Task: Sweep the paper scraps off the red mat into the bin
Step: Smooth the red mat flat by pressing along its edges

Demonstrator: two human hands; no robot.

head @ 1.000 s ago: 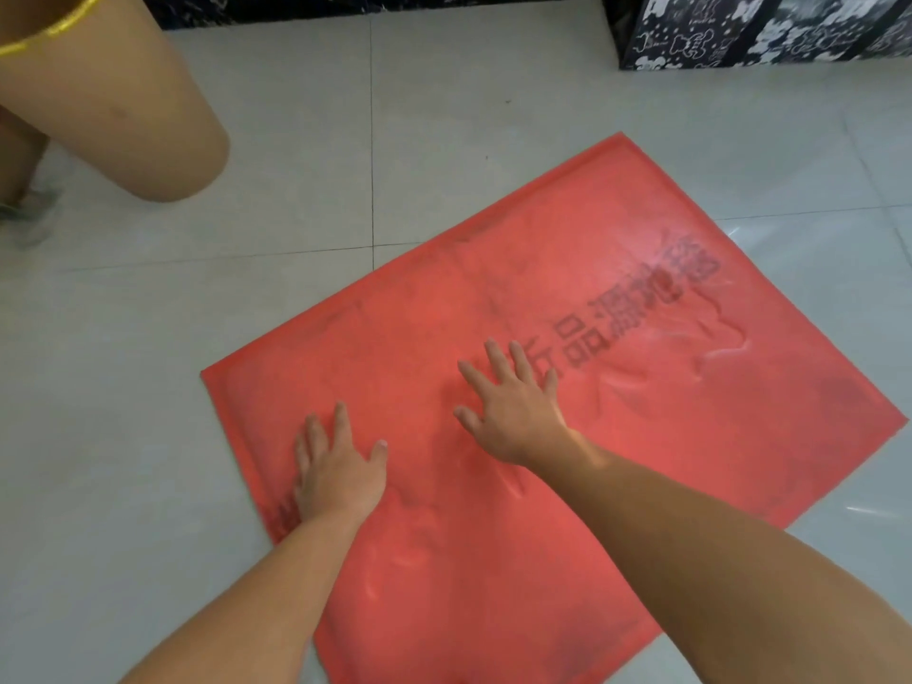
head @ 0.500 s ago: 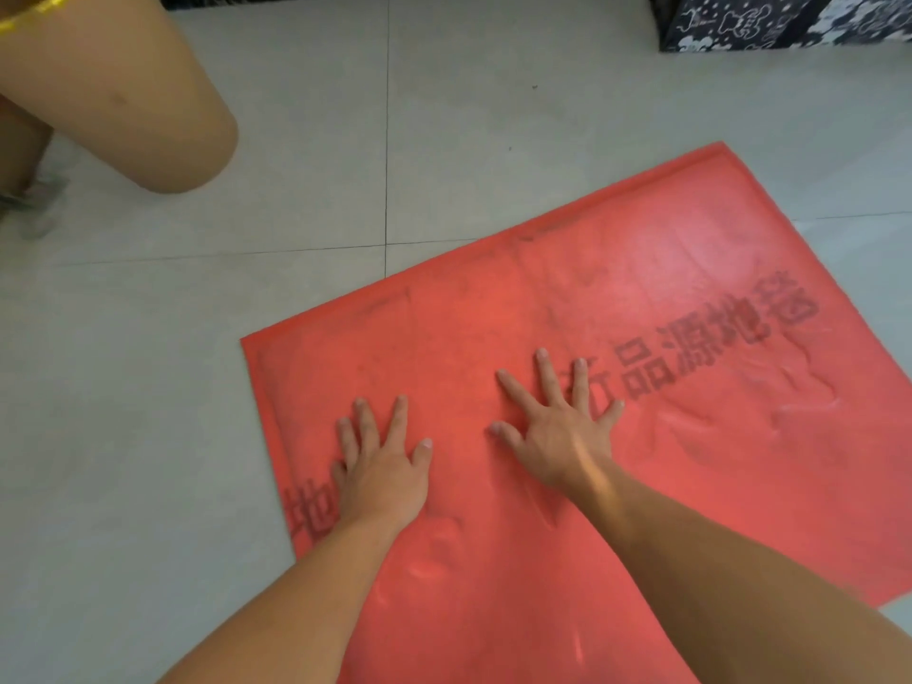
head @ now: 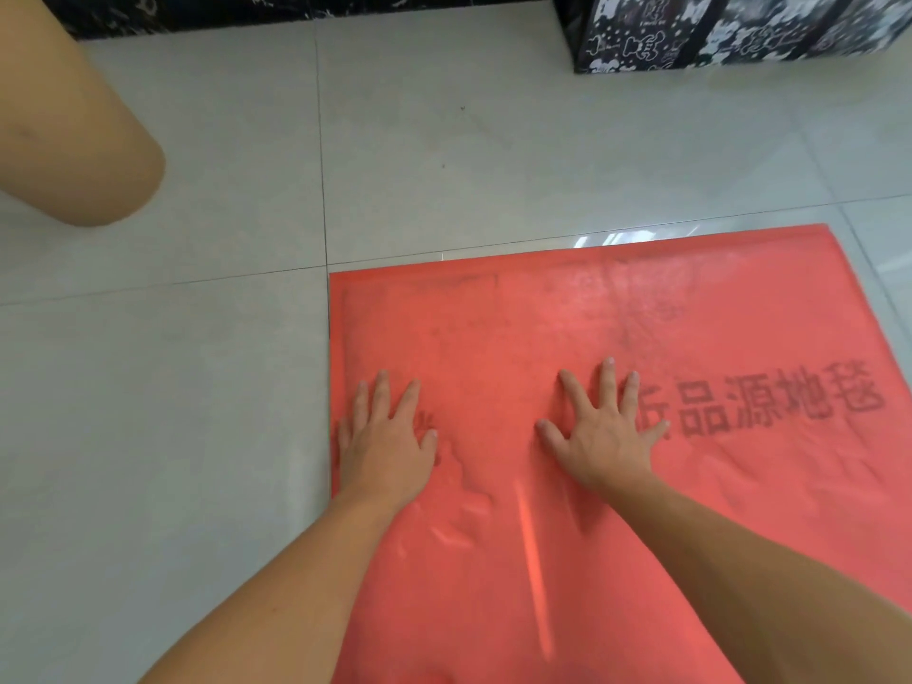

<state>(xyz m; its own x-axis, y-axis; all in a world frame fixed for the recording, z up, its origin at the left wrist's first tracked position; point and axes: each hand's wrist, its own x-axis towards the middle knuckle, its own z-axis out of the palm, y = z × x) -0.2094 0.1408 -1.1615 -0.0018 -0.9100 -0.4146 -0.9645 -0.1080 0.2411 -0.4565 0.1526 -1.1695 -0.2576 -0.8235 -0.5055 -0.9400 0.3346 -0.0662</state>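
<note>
red mat [head: 617, 328] has turned square to the floor tiles since a second ago; your left hand [head: 385, 446] and right hand [head: 602, 436] press flat, fingers spread, and no scraps show.

I see the red mat [head: 592, 510] lying flat on the tiled floor [head: 172, 412], with dark printed characters toward its right side. My left hand [head: 385, 446] presses palm-down just inside the mat's left edge, fingers [head: 382, 392] spread. My right hand [head: 602, 436] lies flat near the mat's middle, touching the print.
</note>
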